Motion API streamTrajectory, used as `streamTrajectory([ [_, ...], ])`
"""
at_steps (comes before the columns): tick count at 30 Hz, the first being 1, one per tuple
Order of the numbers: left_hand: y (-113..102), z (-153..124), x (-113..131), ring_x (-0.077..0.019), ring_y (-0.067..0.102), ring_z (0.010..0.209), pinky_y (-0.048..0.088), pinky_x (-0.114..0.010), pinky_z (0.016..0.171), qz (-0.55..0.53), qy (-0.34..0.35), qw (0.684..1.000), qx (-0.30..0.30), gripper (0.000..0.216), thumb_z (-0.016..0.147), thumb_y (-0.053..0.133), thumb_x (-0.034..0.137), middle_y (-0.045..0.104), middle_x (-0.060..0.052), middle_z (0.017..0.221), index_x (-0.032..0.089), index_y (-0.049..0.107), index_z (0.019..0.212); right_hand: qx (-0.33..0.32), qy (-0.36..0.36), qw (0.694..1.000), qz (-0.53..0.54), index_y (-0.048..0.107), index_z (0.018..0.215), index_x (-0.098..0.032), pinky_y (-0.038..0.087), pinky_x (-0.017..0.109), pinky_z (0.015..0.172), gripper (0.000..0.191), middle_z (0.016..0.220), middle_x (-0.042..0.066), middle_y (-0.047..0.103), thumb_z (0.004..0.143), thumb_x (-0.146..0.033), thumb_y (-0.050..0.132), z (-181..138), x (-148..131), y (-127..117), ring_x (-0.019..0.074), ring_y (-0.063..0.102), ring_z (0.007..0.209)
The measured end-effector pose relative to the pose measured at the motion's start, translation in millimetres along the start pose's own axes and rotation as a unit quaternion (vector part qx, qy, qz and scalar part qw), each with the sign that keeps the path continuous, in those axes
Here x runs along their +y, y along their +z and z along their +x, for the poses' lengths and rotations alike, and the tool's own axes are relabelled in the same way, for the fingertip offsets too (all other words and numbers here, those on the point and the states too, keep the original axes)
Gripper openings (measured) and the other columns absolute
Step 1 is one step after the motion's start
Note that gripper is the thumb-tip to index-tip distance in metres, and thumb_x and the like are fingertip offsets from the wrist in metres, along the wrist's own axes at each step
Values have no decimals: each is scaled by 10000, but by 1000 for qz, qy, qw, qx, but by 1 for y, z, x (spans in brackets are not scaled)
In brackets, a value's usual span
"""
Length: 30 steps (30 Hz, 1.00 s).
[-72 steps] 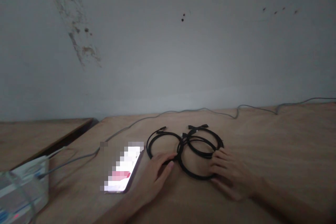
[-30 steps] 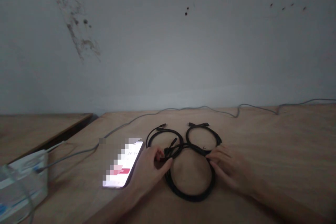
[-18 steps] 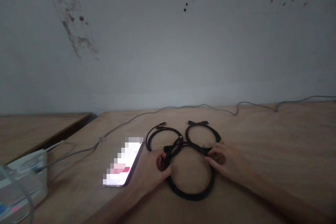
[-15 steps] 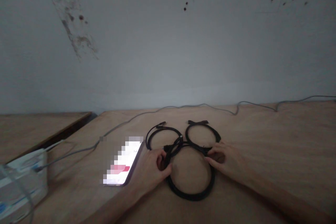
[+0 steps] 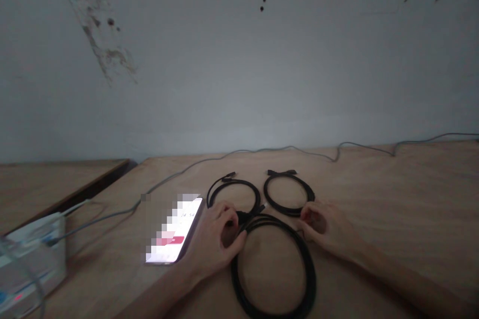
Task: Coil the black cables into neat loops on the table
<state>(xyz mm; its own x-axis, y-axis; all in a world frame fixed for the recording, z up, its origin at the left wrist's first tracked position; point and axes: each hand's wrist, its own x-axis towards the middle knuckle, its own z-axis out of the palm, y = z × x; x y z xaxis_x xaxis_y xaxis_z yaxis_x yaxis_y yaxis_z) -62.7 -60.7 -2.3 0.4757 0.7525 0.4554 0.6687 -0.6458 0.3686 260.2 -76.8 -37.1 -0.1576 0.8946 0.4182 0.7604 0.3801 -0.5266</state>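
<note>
Three coiled black cables lie on the wooden table. The front cable coil (image 5: 310, 279) is the largest and nearest to me. Its plug ends (image 5: 258, 209) cross at the upper left of the loop. Beside those ends, my left hand (image 5: 219, 237) is curved with thumb and fingers apart, the thumb at the coil's left edge. On the other side, my right hand (image 5: 325, 224) has bent fingers, with a gap between thumb and fingertips. It rests between the front coil and the back right cable coil (image 5: 266, 194). The back left cable coil (image 5: 258, 194) lies beyond my left hand.
A lit phone (image 5: 174, 239), partly pixelated, lies left of my left hand. A white power strip (image 5: 33, 279) with plugs sits at the far left. A thin grey cord (image 5: 175, 177) runs from it along the table's back, below the grey wall (image 5: 239, 84).
The front coil has shifted toward me and spread wider, apart from the back right coil. Its plug ends now show more clearly. Both hands have loosened, with more room between thumb and fingers.
</note>
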Motion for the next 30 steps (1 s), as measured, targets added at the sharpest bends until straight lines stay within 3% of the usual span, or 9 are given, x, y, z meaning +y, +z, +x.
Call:
streamTrajectory([
  [3, 6, -1, -7, -340, 587, 1274, 487, -510, 1057, -11, -21, 999, -27, 442, 925, 648, 400, 603, -132, 1413, 222, 562, 1321, -8, -22, 1000, -6, 679, 873, -239, 481, 325, 681, 121, 791, 20, 703, 890, -247, 560, -1, 10, 2, 204, 649, 726],
  [6, 11, -3, -14, -362, 590, 1297, 488, -539, 1075, -8, -47, 997, -67, 674, 916, 685, 489, 598, -140, 1451, 230, 447, 1491, -38, -33, 998, -23, 706, 950, -245, 460, 314, 674, 286, 794, 4, 705, 765, -104, 539, -1, 22, 3, 192, 632, 699],
  [9, 12, -3, -14, -359, 609, 1259, 496, -526, 1056, 6, -41, 998, -56, 623, 894, 707, 442, 632, -122, 1398, 238, 504, 1446, -52, -32, 998, -15, 717, 1000, -250, 472, 323, 728, 399, 868, 13, 735, 750, -46, 483, -1, 28, 3, 198, 664, 774],
  [12, 10, -2, -9, -335, 623, 1191, 500, -496, 1014, 22, -17, 999, -37, 510, 868, 714, 353, 662, -95, 1297, 242, 574, 1345, -38, -29, 999, 2, 713, 966, -243, 482, 328, 759, 377, 881, 21, 739, 789, -42, 448, -1, 29, 4, 200, 674, 805],
  [16, 7, 1, -2, -309, 629, 1059, 486, -466, 928, 59, 4, 998, -24, 307, 844, 706, 296, 681, -72, 1113, 226, 649, 1138, -27, -18, 999, -6, 716, 907, -246, 451, 308, 680, 327, 803, 7, 721, 786, -63, 474, -1, 28, 4, 189, 646, 713],
  [19, 5, 1, 2, -298, 621, 988, 449, -469, 917, 85, 17, 996, -16, 200, 817, 713, 283, 684, -57, 1010, 216, 659, 997, -18, -17, 1000, -13, 724, 900, -244, 425, 304, 633, 310, 760, 1, 708, 798, -89, 475, 0, 31, 4, 181, 612, 640],
  [23, 3, 1, 6, -283, 609, 939, 402, -483, 947, 99, 24, 995, -12, 125, 801, 718, 283, 684, -35, 916, 213, 634, 863, -12, -13, 1000, 10, 718, 896, -235, 465, 317, 702, 328, 806, 17, 726, 807, -81, 442, 0, 36, 4, 192, 654, 732],
  [30, 4, 0, 4, -288, 629, 938, 427, -435, 865, 76, 4, 995, -58, 166, 839, 702, 342, 703, -44, 969, 220, 650, 939, -71, -58, 995, 30, 679, 846, -238, 449, 301, 645, 229, 771, 11, 694, 745, -143, 497, 4, 27, -14, 190, 625, 694],
])
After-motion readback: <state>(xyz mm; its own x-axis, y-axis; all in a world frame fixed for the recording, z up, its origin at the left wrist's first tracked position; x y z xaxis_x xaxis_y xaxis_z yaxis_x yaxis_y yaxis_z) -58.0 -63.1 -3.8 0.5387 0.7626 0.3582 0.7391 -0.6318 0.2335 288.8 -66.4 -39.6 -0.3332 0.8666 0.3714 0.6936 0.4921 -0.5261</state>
